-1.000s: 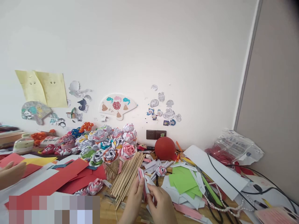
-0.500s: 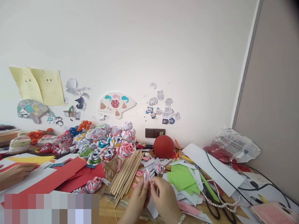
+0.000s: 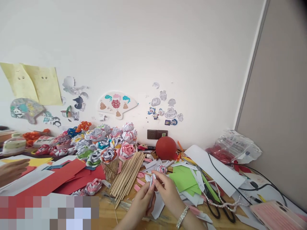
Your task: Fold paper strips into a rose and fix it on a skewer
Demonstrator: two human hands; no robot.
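Over the table's near middle, my left hand [image 3: 144, 197] pinches a small folded paper piece [image 3: 152, 180], white with a pink edge, that points upward. The fingertips of my right hand [image 3: 167, 189] are closed on the same piece from the other side; a bracelet [image 3: 182, 217] circles that wrist. My fingers hide the lower part of the paper. Just beyond lies a small pink and white paper rose [image 3: 161, 169]. Left of my hands is a bundle of wooden sticks [image 3: 128, 177].
Paper roses [image 3: 100, 145] crowd the back left. A red ball [image 3: 166, 148] stands near the wall. Green paper [image 3: 185, 180], scissors [image 3: 217, 204] and a bead string [image 3: 236, 204] lie right. Another person's hand [image 3: 14, 171] is over red and white paper at far left.
My right hand has turned and shifted higher along the paper piece, its fingers now at the upper part. The view has swung slightly right. The other person's hand has lifted, its fingers straighter.
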